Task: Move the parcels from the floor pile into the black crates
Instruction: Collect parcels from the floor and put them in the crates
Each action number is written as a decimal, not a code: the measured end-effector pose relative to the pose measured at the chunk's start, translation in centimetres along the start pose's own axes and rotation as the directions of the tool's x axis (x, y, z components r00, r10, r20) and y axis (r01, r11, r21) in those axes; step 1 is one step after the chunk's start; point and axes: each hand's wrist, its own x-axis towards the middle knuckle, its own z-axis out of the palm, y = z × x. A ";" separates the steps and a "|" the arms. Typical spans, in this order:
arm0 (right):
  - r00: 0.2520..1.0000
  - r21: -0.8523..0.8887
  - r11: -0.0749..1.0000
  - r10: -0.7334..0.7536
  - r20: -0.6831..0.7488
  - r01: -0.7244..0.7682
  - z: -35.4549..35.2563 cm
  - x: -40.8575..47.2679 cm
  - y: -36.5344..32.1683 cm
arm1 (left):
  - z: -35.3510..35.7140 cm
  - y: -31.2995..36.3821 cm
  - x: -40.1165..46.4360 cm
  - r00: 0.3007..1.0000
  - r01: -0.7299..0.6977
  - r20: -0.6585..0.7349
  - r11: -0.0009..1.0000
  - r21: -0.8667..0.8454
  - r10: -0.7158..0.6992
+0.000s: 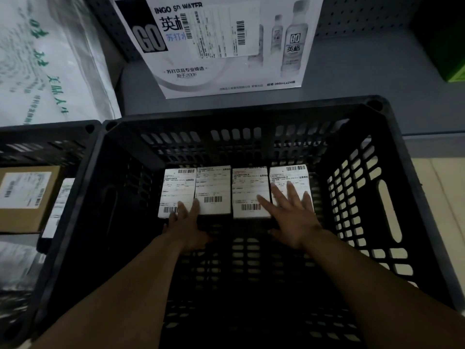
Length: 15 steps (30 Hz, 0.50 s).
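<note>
Both hands reach flat into the crate (402, 187), fingers spread on the parcels.

Left hand (187, 229) rests its straight fingers on the near edge of parcel 1 (176, 190) and parcel 2 (214, 187); right hand (292, 217) lies splayed over parcel 4 (289, 177), its thumb touching parcel 3 (249, 190). Neither grips anything. All 4 lie side by side in a row beyond the wrists. Left of the left arm, a second crate (50, 139) holds a brown box (27, 197). No floor pile shows, so what remains cannot be judged.
</note>
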 end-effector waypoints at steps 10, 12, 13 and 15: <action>0.997 -0.022 1.000 0.022 0.074 -0.021 -0.5 1.0 -0.1 | 0.2 1.3 0.5 0.998 0.044 -0.055 0.992 0.119 -0.038; 0.997 0.011 1.000 0.020 0.080 -0.021 -0.9 1.1 -0.1 | -0.1 1.8 0.6 0.994 0.051 -0.100 0.991 0.126 -0.039; 0.998 0.039 0.999 0.018 0.068 -0.021 -1.0 1.1 -0.1 | -0.2 2.0 0.7 0.993 0.050 -0.116 0.990 0.131 -0.034; 1.000 0.106 0.994 0.015 -0.019 -0.013 -1.1 0.8 0.1 | -0.5 2.6 0.6 0.991 0.027 -0.135 0.989 0.147 -0.007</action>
